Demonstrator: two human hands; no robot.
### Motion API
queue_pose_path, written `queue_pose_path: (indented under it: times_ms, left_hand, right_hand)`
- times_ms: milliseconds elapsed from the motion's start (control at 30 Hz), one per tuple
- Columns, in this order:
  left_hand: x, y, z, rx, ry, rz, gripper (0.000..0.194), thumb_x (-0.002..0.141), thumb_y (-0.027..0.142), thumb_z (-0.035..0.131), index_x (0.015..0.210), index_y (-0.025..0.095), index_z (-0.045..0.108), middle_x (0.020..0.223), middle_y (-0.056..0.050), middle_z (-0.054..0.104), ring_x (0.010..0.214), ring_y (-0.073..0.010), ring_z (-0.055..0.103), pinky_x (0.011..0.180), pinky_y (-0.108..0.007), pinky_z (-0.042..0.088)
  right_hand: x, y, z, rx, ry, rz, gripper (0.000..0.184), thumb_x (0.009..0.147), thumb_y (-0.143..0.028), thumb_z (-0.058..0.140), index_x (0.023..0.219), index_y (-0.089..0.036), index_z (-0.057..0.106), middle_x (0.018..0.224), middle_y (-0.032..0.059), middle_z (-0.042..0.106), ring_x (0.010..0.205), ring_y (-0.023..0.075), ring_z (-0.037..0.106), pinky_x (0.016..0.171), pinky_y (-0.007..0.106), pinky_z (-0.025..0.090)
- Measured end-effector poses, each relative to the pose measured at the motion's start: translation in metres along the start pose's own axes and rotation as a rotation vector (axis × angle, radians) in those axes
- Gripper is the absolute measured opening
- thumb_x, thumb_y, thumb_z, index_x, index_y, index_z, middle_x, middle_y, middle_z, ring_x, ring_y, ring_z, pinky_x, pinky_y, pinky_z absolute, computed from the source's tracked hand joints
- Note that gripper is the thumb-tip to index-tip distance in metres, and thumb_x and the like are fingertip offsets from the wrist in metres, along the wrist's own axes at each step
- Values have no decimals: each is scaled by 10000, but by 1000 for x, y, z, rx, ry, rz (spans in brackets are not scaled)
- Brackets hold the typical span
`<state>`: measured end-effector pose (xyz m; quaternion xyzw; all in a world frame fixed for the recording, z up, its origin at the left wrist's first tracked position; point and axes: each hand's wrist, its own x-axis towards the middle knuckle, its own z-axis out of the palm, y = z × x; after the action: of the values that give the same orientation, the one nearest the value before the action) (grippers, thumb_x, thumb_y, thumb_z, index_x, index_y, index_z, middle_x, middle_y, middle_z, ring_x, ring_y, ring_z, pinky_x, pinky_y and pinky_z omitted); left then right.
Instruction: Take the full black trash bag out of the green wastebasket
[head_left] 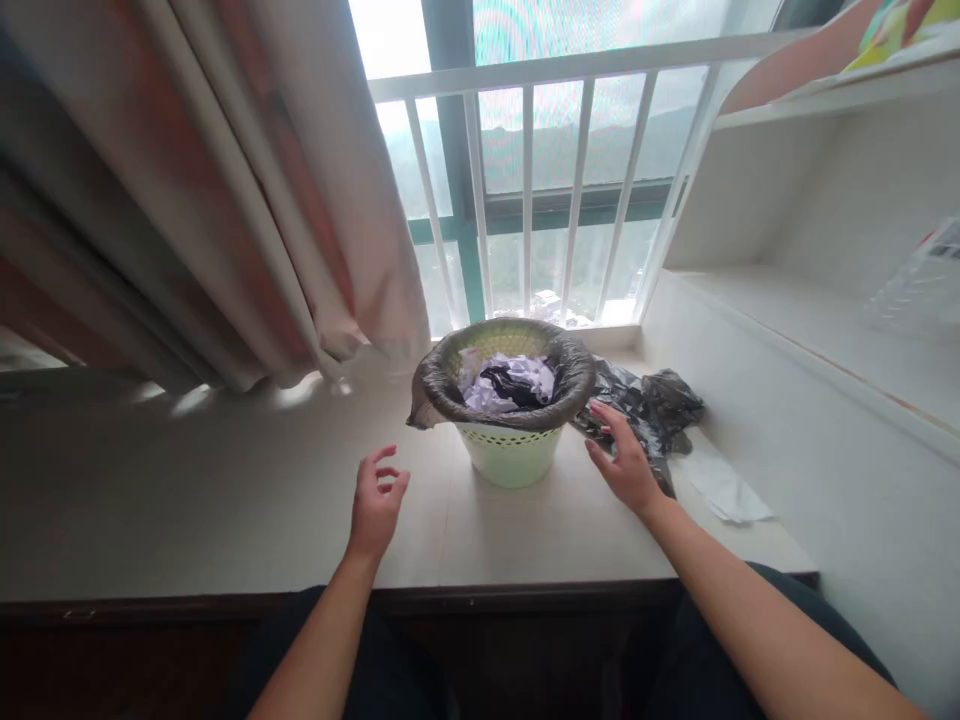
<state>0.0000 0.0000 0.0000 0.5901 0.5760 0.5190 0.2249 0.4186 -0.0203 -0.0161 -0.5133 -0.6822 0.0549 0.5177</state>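
Note:
A pale green waste basket (510, 455) stands on a light sill, lined with a dark bin bag (574, 385) folded over its rim. Crumpled white paper (517, 375) and a dark scrap fill it. My left hand (376, 500) hovers a short way left of the basket, fingers loosely curled and apart, holding nothing. My right hand (626, 460) is at the basket's right side, fingers stretched out, holding nothing, just in front of a heap of loose dark plastic bags (652, 410).
A flat white sheet (726, 487) lies right of the bags. A curtain (225, 200) hangs at the left. A white window railing (555, 190) runs behind the basket. White shelves (817, 300) rise on the right. The sill's front edge (420, 590) is near my legs.

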Motion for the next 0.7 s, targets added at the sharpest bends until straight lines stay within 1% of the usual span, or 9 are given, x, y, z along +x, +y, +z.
queue_pose_path:
  times_ms: [67,133,200,267,333,400,467,533,700]
  left_hand:
    - [6,9,5,-48,-17,73,568,848,388,707,1370,255,528,1475,-124,523,946,-161,627,750,-290,564]
    - [14,18,10,-75,-41,137,636,845,368,725,1429,284,487,1545,-131,461,939,-151,630,710,-267,559]
    - [22,26,15,-78,-80,192,648,850,361,727,1449,300,487,1588,-130,426,927,-146,630,695,-262,555]
    - [29,31,20,-79,-113,219,614,860,366,721,1435,295,518,1573,-126,456,904,-144,624,682,-259,548]
    - [34,31,25,-107,-108,202,586,859,378,725,1406,271,544,1475,-125,542,852,-133,609,655,-246,531]
    - [38,29,30,-151,-76,161,593,846,392,741,1386,242,549,1310,-109,617,796,-119,588,628,-227,510]
    - [40,26,32,-181,-68,122,619,831,405,756,1385,224,546,1162,-78,632,764,-111,575,624,-220,503]
    - [42,25,31,-180,-81,96,602,818,426,761,1350,207,585,1058,-56,622,754,-115,567,625,-223,505]
    - [42,28,26,-95,-119,119,381,816,471,738,1063,182,712,975,-51,620,757,-140,548,612,-245,505]
  right_hand:
    - [1,-1,3,63,-6,32,584,1005,-411,564,1549,-261,415,1536,164,533,1323,307,600,1014,482,548]
    - [3,0,5,95,-14,64,588,999,-434,579,1542,-265,426,1521,165,550,1290,307,617,977,472,557]
    - [6,1,6,115,-11,89,563,993,-455,589,1509,-262,470,1486,165,582,1254,307,631,946,467,559]
    - [10,3,7,131,-2,103,537,988,-467,597,1472,-252,509,1424,162,627,1184,297,655,922,462,557]
    - [14,5,9,139,5,109,520,982,-473,606,1443,-243,534,1352,152,668,1105,279,672,907,456,555]
    - [16,6,11,140,10,115,510,973,-480,614,1416,-234,554,1267,137,703,1042,266,678,889,446,557]
    - [18,8,14,138,4,128,498,963,-492,621,1381,-224,580,1177,122,725,991,258,678,868,434,564]
    - [19,10,15,126,-16,143,470,954,-505,626,1327,-219,613,1101,109,730,941,249,673,850,426,571]
    - [22,12,15,60,-48,119,313,934,-490,642,1103,-228,665,961,79,684,862,243,628,813,423,569]
